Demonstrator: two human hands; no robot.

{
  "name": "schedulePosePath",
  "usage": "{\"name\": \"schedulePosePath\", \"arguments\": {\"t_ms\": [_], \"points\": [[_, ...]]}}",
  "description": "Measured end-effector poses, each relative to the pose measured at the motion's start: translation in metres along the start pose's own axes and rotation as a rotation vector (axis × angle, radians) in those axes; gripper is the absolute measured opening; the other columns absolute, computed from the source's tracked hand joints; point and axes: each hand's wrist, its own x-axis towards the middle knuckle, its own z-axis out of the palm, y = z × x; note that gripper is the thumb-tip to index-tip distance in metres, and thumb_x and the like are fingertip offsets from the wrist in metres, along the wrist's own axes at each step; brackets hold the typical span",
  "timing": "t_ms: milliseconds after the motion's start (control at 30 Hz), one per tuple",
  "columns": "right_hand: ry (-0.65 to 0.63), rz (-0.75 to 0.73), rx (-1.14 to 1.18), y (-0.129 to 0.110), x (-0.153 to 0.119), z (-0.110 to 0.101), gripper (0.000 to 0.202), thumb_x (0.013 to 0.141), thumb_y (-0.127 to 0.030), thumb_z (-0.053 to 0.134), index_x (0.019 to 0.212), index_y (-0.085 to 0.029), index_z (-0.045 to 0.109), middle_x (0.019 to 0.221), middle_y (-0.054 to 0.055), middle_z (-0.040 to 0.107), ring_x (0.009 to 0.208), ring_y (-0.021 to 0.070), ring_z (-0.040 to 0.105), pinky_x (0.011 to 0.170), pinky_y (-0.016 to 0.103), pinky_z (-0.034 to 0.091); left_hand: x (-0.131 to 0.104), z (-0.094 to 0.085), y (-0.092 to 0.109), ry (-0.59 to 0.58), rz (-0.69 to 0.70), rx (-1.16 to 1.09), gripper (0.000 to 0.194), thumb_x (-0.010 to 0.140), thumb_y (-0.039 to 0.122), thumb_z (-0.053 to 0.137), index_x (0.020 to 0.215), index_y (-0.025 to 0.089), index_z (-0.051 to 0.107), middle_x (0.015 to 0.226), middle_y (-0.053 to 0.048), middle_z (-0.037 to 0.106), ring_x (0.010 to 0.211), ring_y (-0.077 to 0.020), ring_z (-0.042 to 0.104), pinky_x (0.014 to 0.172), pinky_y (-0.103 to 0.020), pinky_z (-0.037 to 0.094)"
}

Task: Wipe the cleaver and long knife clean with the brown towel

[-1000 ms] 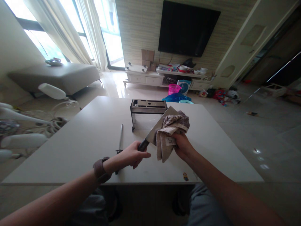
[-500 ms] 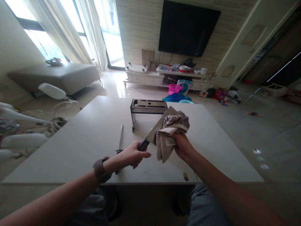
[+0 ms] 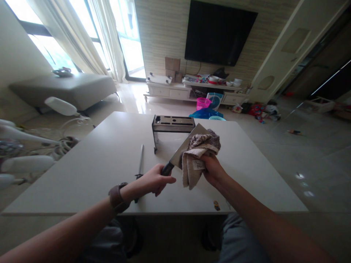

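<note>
A pale label (image 3: 197,165) on the cloth's (image 3: 189,174) lower half bears dark marks, too blurred to read. No text is legible.

Brown wrist strap (image 3: 116,198), bare forearms (image 3: 255,201)
The broad strap, perhaps a watch's, circles the left wrist (image 3: 127,192); greyish-blue trousers (image 3: 242,239) show in dim light below.

Black-handled cleaver (image 3: 182,150) slants; rumpled brownish towel (image 3: 197,151) seemingly touches it.

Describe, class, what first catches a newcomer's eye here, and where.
Probably the broad knife above the white table, held in the left fingers and partly covered by the cloth in the right fingers. Beyond, a slotted rack stands on the table; a black screen hangs on the far wall.
</note>
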Motion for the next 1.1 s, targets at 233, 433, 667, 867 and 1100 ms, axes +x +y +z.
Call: {"name": "schedulePosePath", "arguments": {"t_ms": [233, 433, 667, 867, 1100], "points": [[0.004, 0.006, 0.001, -0.0012, -0.0011, 0.0006, 0.039, 0.049, -0.022, 0.087, 0.086, -0.022, 0.075, 0.093, 0.003, 0.082, 0.089, 0.0268, 0.074, 0.083, 0.038, 0.057, -0.0005, -0.0010, -0.0007, -0.012, 0.001, -0.011, 0.032, 0.075, 0.037, 0.074, 0.070, 0.023, 0.046, 0.040, 0.008, 0.048, 0.032, -0.0086, 0.043, 0.032, -0.018, 0.033], [0.017, 0.028, 0.007, -0.0039, -0.0037, 0.0026, 0.039, 0.046, -0.021, 0.087, 0.084, -0.021, 0.076, 0.093, 0.003, 0.082, 0.091, 0.0271, 0.074, 0.084, 0.037, 0.057, -0.0003, -0.0010, -0.0007, -0.024, 0.013, -0.010, 0.032, 0.075, 0.037, 0.074, 0.070, 0.022, 0.046, 0.039, 0.008, 0.049, 0.032, -0.0086, 0.043, 0.032, -0.018, 0.032], [0.024, 0.017, 0.012, -0.0024, -0.0028, 0.0024, 0.040, 0.047, -0.021, 0.086, 0.085, -0.021, 0.076, 0.095, 0.004, 0.082, 0.093, 0.0280, 0.074, 0.085, 0.038, 0.057, -0.0012, -0.0004, 0.0005, -0.018, 0.006, -0.004, 0.032, 0.074, 0.038, 0.074, 0.071, 0.023, 0.046, 0.039, 0.007, 0.049, 0.032, -0.0090, 0.042, 0.032, -0.019, 0.033], [0.012, 0.014, 0.012, -0.0004, -0.0013, 0.0009, 0.041, 0.048, -0.021, 0.087, 0.087, -0.021, 0.076, 0.099, 0.004, 0.082, 0.096, 0.0288, 0.074, 0.088, 0.039, 0.057, -0.0021, 0.0002, 0.0018, -0.007, 0.001, -0.002, 0.033, 0.072, 0.039, 0.074, 0.072, 0.023, 0.046, 0.040, 0.007, 0.048, 0.033, -0.0093, 0.042, 0.033, -0.020, 0.033], [0.011, 0.024, 0.004, -0.0007, -0.0018, 0.0008, 0.040, 0.047, -0.021, 0.087, 0.086, -0.021, 0.076, 0.094, 0.003, 0.082, 0.093, 0.0281, 0.075, 0.087, 0.039, 0.057, -0.0007, -0.0004, -0.0002, -0.013, 0.007, -0.005, 0.033, 0.073, 0.039, 0.074, 0.072, 0.023, 0.045, 0.040, 0.007, 0.049, 0.033, -0.0094, 0.042, 0.033, -0.020, 0.033]]}}
